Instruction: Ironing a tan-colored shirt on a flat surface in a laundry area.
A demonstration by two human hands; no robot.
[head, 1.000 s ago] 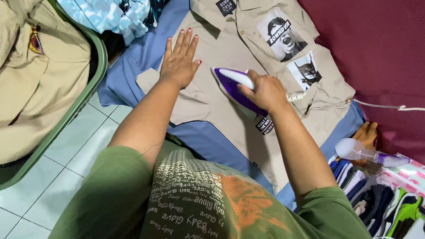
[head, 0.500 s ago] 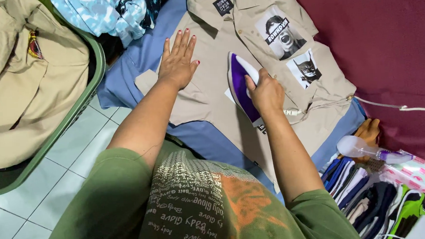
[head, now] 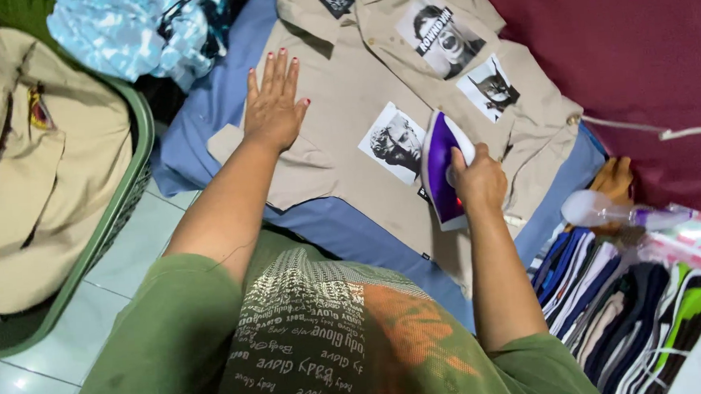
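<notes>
The right hand (head: 479, 181) keeps a closed grip on the purple iron (head: 442, 168), now lower on the beige shirt (head: 345, 101), centre frame, uncovering a printed patch (head: 396, 143). The left hand (head: 274, 105) remains flat, fingers spread, on the shirt at upper centre.

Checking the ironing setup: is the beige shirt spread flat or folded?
Spread flat: the beige shirt lies open on the blue cloth, left hand pressing it, right hand on the purple iron.
</notes>
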